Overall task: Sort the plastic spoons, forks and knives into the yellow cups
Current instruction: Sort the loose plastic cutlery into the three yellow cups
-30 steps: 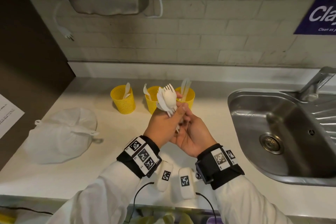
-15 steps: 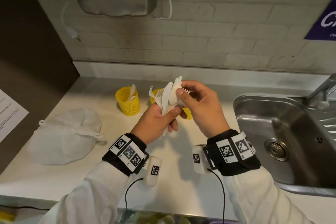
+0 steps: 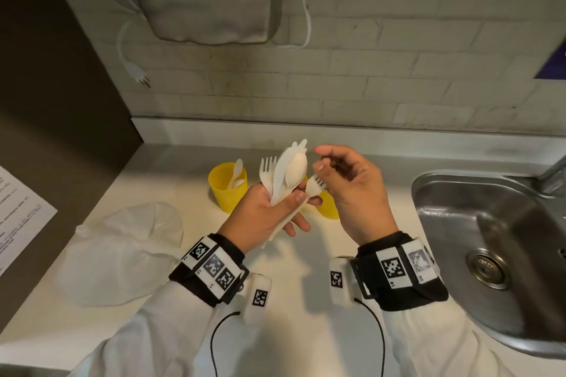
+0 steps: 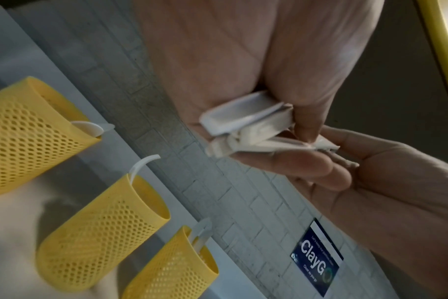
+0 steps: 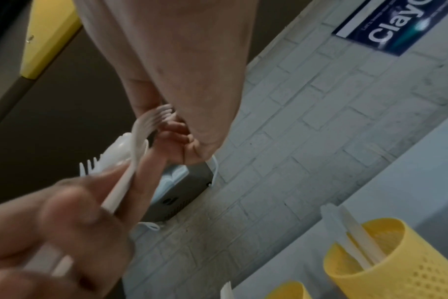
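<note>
Left hand [image 3: 263, 214]: clamped round a bundle of white cutlery [image 3: 284, 174], held upright above the counter.
Right hand [image 3: 352, 190]: a fork [image 3: 314, 185] is pinched by its tines, at 3 o'clock of the bundle.
Yellow cups [image 4: 102, 228]: set at 12 o'clock behind the hands, cutlery inside each.

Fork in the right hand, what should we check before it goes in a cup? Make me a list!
1. Right hand pinches the fork near its tines: ok.
2. Fork free of the left hand: not ok, its handle sits among those fingers.
3. Left hand grips the cutlery bundle: ok.
4. Three yellow cups stand upright and open: ok.
5. Which cup takes forks: cannot tell; the middle cup shows only a curved white tip.
</note>
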Available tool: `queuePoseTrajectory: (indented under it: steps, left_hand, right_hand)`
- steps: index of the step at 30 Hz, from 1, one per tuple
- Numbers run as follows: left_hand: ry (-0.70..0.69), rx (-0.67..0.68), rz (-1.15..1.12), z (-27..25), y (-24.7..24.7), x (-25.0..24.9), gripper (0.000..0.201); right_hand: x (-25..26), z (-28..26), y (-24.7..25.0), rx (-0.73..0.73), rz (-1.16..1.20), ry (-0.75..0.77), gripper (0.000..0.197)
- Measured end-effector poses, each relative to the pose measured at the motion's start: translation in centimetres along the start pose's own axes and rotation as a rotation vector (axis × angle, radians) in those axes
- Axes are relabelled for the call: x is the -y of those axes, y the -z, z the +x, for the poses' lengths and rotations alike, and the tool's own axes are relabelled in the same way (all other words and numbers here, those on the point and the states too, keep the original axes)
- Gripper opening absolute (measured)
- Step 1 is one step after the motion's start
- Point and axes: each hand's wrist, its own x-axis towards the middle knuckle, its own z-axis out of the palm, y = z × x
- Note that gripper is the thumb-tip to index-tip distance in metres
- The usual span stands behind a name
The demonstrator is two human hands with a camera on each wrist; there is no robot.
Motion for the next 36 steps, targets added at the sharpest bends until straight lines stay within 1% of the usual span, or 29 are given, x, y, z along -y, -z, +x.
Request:
queuePoseTrajectory:
  steps: [3,7,11,16,21,23,26,28,30,32,36]
  left_hand:
    - [-0.025,0.026,-0.014,0.5,1.0,0.5,0.014]
    - [0.0,0.054,-0.02,0.7,2.0,0.5,0.019]
    - [0.021,0.084,-0.047,0.8,2.8,0.5,0.02]
    - [0.037,0.09,-0.033,0.8,3.5,0.3,0.025]
    - [0.055,0.096,-0.022,0.9,4.4,0.5,0.026]
    - [0.065,0.098,-0.021,0.9,4.6,0.5,0.025]
    - [0.073,0.1,-0.027,1.1,4.8,0.6,0.022]
    - [0.074,0.11,-0.036,1.2,4.8,0.6,0.023]
    - [0.079,0.124,-0.05,1.4,4.6,0.7,0.025]
    - [0.084,0.136,-0.059,1.5,4.5,0.6,0.026]
    - [0.091,0.149,-0.046,1.7,4.4,0.6,0.022]
  right_hand:
    - [0.0,0.9,-0.2,0.037,-0.103,0.043,0.016]
    - [0.6,2.2,-0.6,0.082,-0.131,0.074,0.015]
    - [1.0,3.3,-0.9,0.154,-0.25,0.082,0.01]
    - [0.9,4.0,-1.3,0.126,-0.349,0.071,0.01]
    - [0.6,4.1,-1.8,0.216,-0.491,0.086,0.011]
    - [0.6,4.3,-2.0,0.18,-0.475,0.097,0.012]
    - [0.5,4.4,-2.4,0.096,-0.375,0.107,0.01]
    - [0.4,4.5,-2.4,0.111,-0.321,0.099,0.009]
    - [0.3,4.5,-2.3,0.161,-0.324,0.095,0.013]
    - [0.3,4.5,-2.2,0.178,-0.332,0.107,0.013]
    - [0.2,4.9,-2.0,0.085,-0.249,0.112,0.011]
